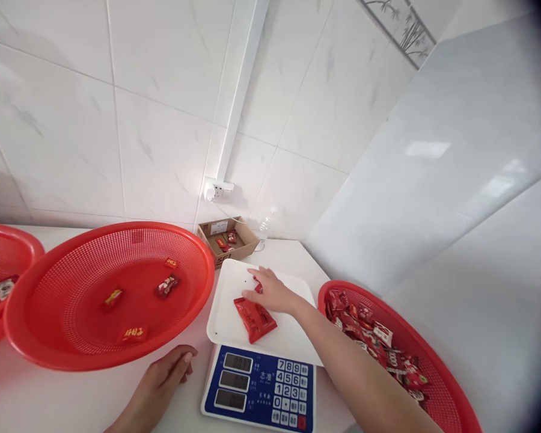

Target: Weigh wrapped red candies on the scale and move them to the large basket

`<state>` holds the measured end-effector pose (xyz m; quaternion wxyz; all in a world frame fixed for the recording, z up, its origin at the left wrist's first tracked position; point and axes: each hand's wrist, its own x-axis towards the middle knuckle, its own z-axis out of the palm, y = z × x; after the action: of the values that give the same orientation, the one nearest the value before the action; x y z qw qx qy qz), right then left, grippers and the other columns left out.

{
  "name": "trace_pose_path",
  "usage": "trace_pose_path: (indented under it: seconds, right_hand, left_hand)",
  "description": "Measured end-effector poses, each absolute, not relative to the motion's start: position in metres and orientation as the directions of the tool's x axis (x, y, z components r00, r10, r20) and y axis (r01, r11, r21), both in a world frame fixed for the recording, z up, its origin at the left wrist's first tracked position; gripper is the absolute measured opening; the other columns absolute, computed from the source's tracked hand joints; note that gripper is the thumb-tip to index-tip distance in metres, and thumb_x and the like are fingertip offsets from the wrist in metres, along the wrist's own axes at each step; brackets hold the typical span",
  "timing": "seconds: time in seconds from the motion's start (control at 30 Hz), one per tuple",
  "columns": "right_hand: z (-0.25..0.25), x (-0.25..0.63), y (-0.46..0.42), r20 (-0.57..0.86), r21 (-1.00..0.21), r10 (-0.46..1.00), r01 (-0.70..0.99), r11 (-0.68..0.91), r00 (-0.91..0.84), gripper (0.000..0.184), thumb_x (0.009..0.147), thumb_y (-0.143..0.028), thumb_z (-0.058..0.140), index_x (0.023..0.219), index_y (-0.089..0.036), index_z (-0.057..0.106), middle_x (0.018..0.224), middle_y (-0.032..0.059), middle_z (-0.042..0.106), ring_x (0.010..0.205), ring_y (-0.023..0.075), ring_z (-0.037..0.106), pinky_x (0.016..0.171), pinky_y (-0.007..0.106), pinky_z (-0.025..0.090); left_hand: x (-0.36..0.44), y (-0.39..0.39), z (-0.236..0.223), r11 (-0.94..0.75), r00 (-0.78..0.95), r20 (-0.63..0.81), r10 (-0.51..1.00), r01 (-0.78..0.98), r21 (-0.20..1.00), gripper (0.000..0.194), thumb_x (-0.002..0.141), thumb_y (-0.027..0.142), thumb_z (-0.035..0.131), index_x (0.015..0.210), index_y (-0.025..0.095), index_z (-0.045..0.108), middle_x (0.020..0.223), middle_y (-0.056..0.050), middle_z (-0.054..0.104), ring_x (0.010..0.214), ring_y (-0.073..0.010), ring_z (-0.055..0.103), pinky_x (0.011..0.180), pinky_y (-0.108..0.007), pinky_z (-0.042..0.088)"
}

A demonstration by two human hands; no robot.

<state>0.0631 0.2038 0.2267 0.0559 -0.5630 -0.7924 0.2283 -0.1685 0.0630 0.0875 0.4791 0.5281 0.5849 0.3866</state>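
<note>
Got the view from my end: R hand point(270, 293) is over the white tray point(228, 319) on the digital scale point(259, 388), fingers point(258, 275) half curled, tips on a small red packet point(258, 288), can't tell if it's pinched or just touched. Bigger red packet point(255, 319) lies right below that hand, long axis diagonal, R hand much nearer than L. L hand point(157, 385) is relaxed, loosely curled, empty, on the white counter point(72, 397) beside the red mesh basket point(206, 282). Off past R wrist, another red basket point(433, 355) holds a pile of wrapped candies point(369, 340)
</note>
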Motion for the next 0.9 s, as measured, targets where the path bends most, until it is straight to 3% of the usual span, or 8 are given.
trace_pose_path:
  seconds: [0.1, 0.17, 0.37, 0.53, 0.77, 0.9]
  right_hand:
    - [0.212, 0.08, 0.192, -0.276, -0.347, 0.88, 0.894, 0.285, -0.387, 0.09, 0.072, -0.068, 0.059, 0.146, -0.027, 0.031, 0.157, 0.0139, 0.013, 0.144, 0.034, 0.007, 0.11, 0.058, 0.013]
    - [0.208, 0.083, 0.185, -0.252, -0.35, 0.87, 0.878, 0.326, -0.424, 0.09, 0.069, -0.067, 0.063, 0.145, -0.028, 0.033, 0.157, 0.0121, 0.013, 0.143, 0.0329, 0.01, 0.111, 0.056, 0.013]
    - [0.212, 0.075, 0.179, -0.179, -0.452, 0.884, 0.834, 0.316, -0.432, 0.069, 0.064, -0.041, 0.073, 0.129, -0.024, 0.053, 0.148, 0.0114, 0.034, 0.134, 0.0295, 0.033, 0.107, 0.044, 0.031]
    - [0.206, 0.074, 0.181, -0.128, -0.616, 0.923, 0.758, 0.213, -0.364, 0.054, 0.062, -0.018, 0.067, 0.115, -0.023, 0.06, 0.125, 0.008, 0.054, 0.11, 0.0234, 0.055, 0.095, 0.038, 0.043]
    - [0.22, 0.067, 0.191, -0.125, -0.754, 0.949, 0.649, 0.099, -0.291, 0.042, 0.063, -0.014, 0.063, 0.105, -0.022, 0.063, 0.111, 0.0045, 0.061, 0.095, 0.0207, 0.06, 0.081, 0.037, 0.051]
    - [0.244, 0.026, 0.199, -0.075, -0.884, 0.928, 0.455, 0.108, -0.364, 0.044, 0.065, -0.017, 0.068, 0.108, -0.023, 0.061, 0.108, 0.0022, 0.064, 0.094, 0.0192, 0.062, 0.082, 0.035, 0.053]
  left_hand:
    - [-0.168, 0.064, 0.085, 0.143, 0.014, -0.152, 0.988, 0.257, 0.956, 0.039, 0.086, 0.056, 0.041, 0.089, 0.026, 0.064, 0.073, 0.0, 0.063, 0.073, -0.0182, 0.061, 0.07, -0.026, 0.05]
    - [-0.168, 0.065, 0.085, 0.152, 0.007, -0.16, 0.987, 0.263, 0.953, 0.038, 0.085, 0.056, 0.041, 0.089, 0.026, 0.064, 0.073, 0.0, 0.064, 0.073, -0.0184, 0.061, 0.07, -0.026, 0.049]
    - [-0.168, 0.062, 0.089, 0.152, 0.005, -0.16, 0.987, 0.285, 0.946, 0.036, 0.086, 0.054, 0.041, 0.09, 0.026, 0.062, 0.074, 0.0, 0.063, 0.075, -0.0181, 0.06, 0.072, -0.026, 0.049]
    - [-0.167, 0.062, 0.091, 0.154, 0.016, -0.166, 0.986, 0.289, 0.945, 0.035, 0.086, 0.053, 0.04, 0.09, 0.026, 0.063, 0.075, 0.0, 0.064, 0.076, -0.0184, 0.061, 0.073, -0.026, 0.049]
    - [-0.168, 0.062, 0.092, 0.149, 0.029, -0.164, 0.986, 0.29, 0.945, 0.033, 0.086, 0.051, 0.04, 0.089, 0.026, 0.062, 0.074, 0.001, 0.063, 0.075, -0.018, 0.061, 0.072, -0.026, 0.049]
    - [-0.167, 0.061, 0.095, 0.136, 0.025, -0.15, 0.988, 0.308, 0.942, 0.032, 0.086, 0.049, 0.041, 0.088, 0.026, 0.063, 0.074, 0.0, 0.064, 0.075, -0.0184, 0.061, 0.072, -0.026, 0.049]
